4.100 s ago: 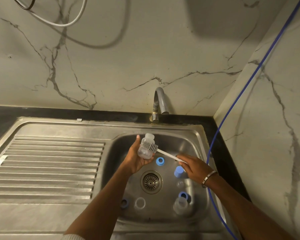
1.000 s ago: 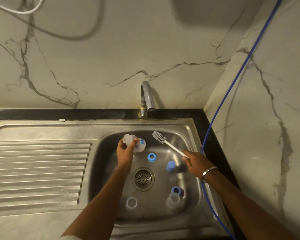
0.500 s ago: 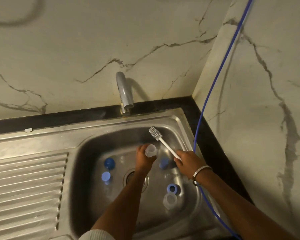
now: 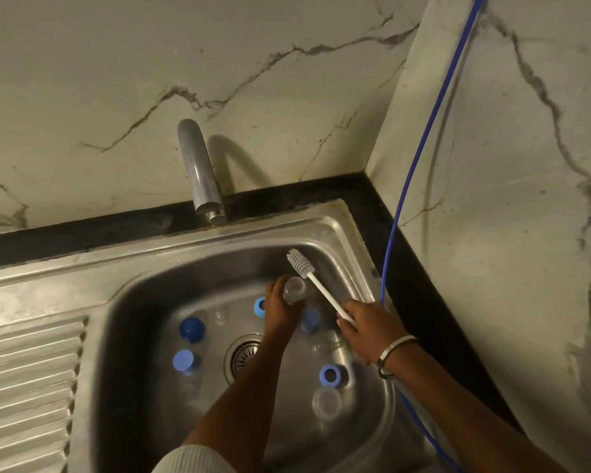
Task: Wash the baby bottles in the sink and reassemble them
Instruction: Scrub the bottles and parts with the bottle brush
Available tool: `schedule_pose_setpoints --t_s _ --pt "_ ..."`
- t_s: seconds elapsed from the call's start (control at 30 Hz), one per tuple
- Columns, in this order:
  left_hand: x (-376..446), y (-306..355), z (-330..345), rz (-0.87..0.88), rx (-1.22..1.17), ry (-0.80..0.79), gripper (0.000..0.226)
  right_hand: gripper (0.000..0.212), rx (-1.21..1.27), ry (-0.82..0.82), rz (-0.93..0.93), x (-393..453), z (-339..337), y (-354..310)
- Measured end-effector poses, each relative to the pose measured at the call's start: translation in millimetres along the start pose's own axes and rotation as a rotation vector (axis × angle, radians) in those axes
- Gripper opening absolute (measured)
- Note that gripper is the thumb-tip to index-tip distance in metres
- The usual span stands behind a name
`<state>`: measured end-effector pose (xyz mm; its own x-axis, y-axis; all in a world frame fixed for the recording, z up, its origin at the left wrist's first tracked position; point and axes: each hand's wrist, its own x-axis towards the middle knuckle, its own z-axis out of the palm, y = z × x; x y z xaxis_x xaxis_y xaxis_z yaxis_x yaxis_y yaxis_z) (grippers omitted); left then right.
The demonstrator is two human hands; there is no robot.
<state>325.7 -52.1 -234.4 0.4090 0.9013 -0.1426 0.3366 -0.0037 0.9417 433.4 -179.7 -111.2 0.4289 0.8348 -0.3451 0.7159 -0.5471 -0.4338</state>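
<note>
From the head camera, the sink point(image 4: 144, 285) fills the lower middle of the frame. The left hand point(image 4: 280, 310) curls its fingers round a clear bottle point(image 4: 294, 290) near the middle, mouth facing up. The right hand point(image 4: 364, 327) grips the white handle of a brush point(image 4: 316, 285), bristles pointing to the upper left, just beside the bottle. Blue caps point(image 4: 191, 329) and rings point(image 4: 330, 373) lie on the sink floor around the drain point(image 4: 241, 353). The tap point(image 4: 198, 172) stands above.

You find free room at the basin's point(image 4: 144, 302) left wall; the faucet point(image 4: 198, 172) overhangs the back, blue caps point(image 4: 191, 329) crowd the floor.
</note>
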Motion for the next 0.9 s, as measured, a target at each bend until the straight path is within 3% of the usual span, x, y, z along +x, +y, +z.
schedule_pose_setpoints --t_s 0.17,0.3,0.4,0.57,0.77,0.9 --pt "-8.1 -6.1 -4.8 -0.034 -0.045 -0.057 0.076 0.021 0.016 -0.007 -0.011 -2.6 2.0 -1.9" --pt "-8.6 -18.7 -17.8 -0.015 -0.095 -0.073 0.082 0.020 0.003 -0.001 -0.024 -2.8 2.6 -3.0" --pt "-5.1 -31.3 -25.2 -0.072 0.009 0.011 0.068 0.020 0.007 0.005 -0.036 -2.6 3.4 -3.0" --pt "-3.2 -39.6 -33.3 -0.005 0.174 0.159 0.049 0.020 0.020 -0.003 -0.048 -2.0 4.0 -0.8" --pt "3.2 -55.0 -33.8 -0.116 0.355 -0.010 0.064 0.021 0.010 -0.022 -0.064 -1.6 7.7 5.1" --pt "13.2 -63.0 -32.7 -0.076 0.416 -0.011 0.057 0.021 0.005 -0.027 -0.071 -0.3 10.0 6.8"
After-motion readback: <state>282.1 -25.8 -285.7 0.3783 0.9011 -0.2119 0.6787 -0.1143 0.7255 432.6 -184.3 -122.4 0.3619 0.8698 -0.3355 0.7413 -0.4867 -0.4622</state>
